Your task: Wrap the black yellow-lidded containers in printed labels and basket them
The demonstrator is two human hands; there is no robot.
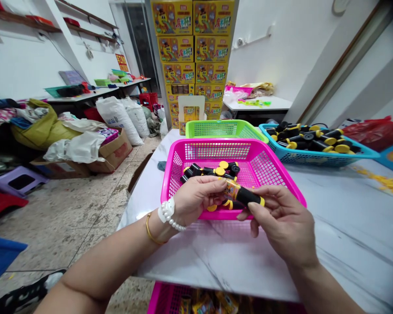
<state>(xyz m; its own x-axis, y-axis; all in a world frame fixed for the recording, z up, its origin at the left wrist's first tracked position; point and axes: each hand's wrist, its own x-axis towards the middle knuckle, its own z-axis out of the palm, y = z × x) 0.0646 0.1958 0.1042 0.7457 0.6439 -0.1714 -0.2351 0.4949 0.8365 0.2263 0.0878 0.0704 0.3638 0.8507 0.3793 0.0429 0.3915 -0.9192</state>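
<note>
Both hands hold one black tube [247, 196] with a yellow end, tilted above the front of a pink basket [283, 185]. My left hand [196, 196] pinches the end covered in a yellow printed wrapper [232, 188]. Around the black end with the yellow rim are the fingers of my right hand [283, 218]. Several similar black tubes with yellow caps [223, 165] lie in the pink basket beneath. Whether the wrapper is a label or a small bag, I cannot tell.
Behind stands a green basket [216, 126]; a blue basket [330, 159] full of black tubes is at right. Yellow pieces [384, 183] lie on the marble-patterned table [350, 235]. Below its front edge, another pink basket [159, 298] holds yellow packets. Stacked yellow boxes [211, 48] rise behind.
</note>
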